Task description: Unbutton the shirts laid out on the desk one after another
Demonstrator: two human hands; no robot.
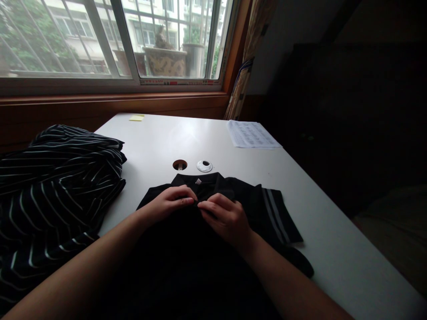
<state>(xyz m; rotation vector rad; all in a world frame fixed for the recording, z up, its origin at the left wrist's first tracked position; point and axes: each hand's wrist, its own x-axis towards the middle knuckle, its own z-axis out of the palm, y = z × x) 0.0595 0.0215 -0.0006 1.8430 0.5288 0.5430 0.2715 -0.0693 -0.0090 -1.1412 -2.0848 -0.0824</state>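
A black polo shirt (260, 209) lies flat on the white table (160, 142) in front of me, collar pointing away, with grey stripes on its right sleeve. My left hand (170, 201) and my right hand (225, 218) meet at the front just below the collar. Both pinch the black fabric there with curled fingers. A small white label shows inside the collar.
A heap of black clothing with white stripes (53, 186) covers the table's left side. Beyond the shirt are a round cable hole (179, 165) and its loose cap (204, 166). A printed sheet (251, 134) and a yellow sticky note (136, 118) lie near the window.
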